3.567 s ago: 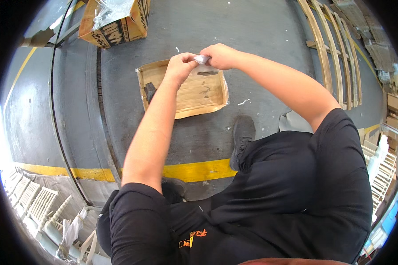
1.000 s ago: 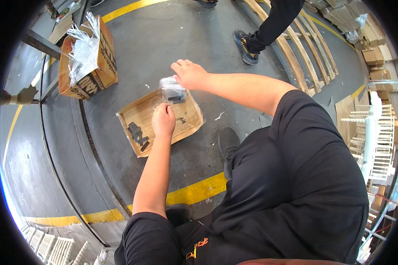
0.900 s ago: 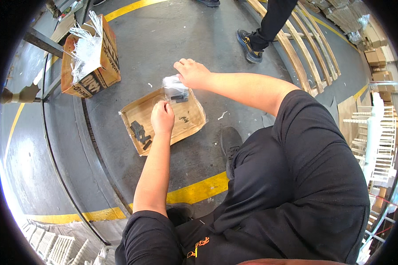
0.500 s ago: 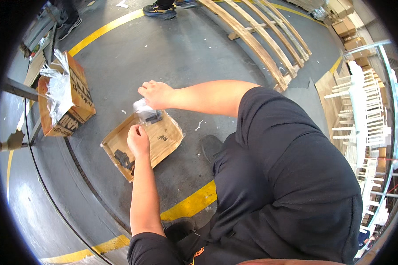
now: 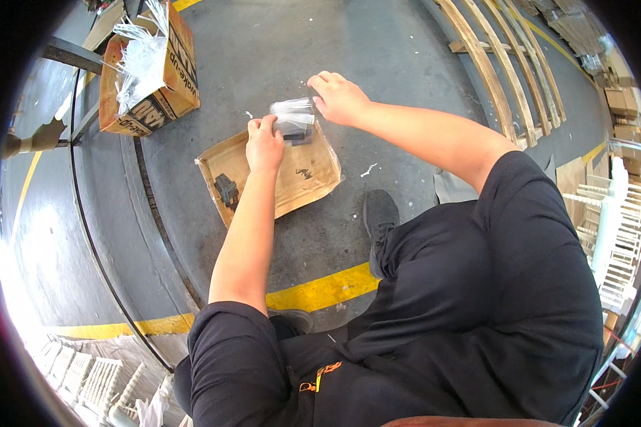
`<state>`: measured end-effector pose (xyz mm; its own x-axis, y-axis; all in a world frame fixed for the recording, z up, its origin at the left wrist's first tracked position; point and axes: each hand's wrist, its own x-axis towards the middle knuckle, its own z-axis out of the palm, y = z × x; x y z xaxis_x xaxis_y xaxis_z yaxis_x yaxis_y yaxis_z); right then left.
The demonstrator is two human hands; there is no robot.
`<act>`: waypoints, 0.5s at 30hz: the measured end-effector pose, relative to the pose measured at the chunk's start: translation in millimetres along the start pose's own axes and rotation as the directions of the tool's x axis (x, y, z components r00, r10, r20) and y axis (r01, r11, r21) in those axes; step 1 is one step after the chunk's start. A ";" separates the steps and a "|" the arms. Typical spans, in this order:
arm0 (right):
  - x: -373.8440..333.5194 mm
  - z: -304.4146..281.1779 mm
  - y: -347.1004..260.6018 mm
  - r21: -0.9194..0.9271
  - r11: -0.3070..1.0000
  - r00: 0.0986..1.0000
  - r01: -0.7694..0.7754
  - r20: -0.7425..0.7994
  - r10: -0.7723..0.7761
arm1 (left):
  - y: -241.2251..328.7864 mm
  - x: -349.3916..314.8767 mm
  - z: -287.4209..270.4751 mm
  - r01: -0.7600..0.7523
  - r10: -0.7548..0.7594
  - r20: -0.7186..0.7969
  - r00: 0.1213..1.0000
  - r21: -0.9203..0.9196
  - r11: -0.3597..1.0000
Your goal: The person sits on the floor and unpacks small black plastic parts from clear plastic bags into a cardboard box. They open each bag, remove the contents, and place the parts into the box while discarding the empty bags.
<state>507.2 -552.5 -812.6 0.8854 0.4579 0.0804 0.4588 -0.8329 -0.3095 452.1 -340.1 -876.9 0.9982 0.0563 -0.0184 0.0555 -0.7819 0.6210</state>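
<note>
A clear plastic bag (image 5: 292, 117) with whitish, shiny folds and something dark in its lower part lies over the far edge of a shallow cardboard tray (image 5: 327, 186). My left hand (image 5: 266, 146) has its fingers closed on the bag's left edge. At the bag's right edge is my right hand (image 5: 342, 99), its curled fingers apart from the thumb; whether the thumb touches the plastic is unclear. Black parts (image 5: 226, 188) are piled in the tray's left corner, partly beside my left forearm. Several small dark pieces (image 5: 304, 174) are scattered on the tray's bottom.
An open cardboard box (image 5: 181, 78) of white plastic strips stands at the far left beside a metal bar (image 5: 71, 53). A wooden pallet (image 5: 488, 57) lies at the far right. White spindled racks (image 5: 623, 242) line the right side. My shoe (image 5: 381, 220) is near the tray.
The view has shifted, so the tray and box appear farther right and higher. My hands have moved to opposite sides of the bag, and the left now grips its edge.
</note>
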 end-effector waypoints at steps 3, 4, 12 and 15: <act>-6.2 0.2 9.4 0.008 1.000 1.000 -0.028 0.003 0.028 | 1.1 5.2 6.3 0.013 -0.013 0.011 1.000 0.029 1.000; -7.2 0.4 12.3 0.010 0.999 0.999 -0.041 0.010 0.041 | 0.1 6.1 8.2 0.018 -0.018 0.001 1.000 0.032 0.999; 2.9 -4.0 27.4 0.094 0.995 0.984 0.031 -0.178 -0.014 | -8.8 11.4 1.8 -0.092 0.094 0.003 0.996 -0.182 0.979; 14.6 -7.1 21.6 0.154 0.986 0.974 0.068 -0.223 -0.032 | 1.3 4.8 -9.2 0.077 -0.006 0.144 0.989 -0.493 0.867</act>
<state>530.6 -566.1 -811.3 0.8644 0.4035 0.2999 0.5009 -0.7423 -0.4452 456.8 -335.1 -869.0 0.9904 -0.0293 -0.1352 0.1151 -0.3676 0.9228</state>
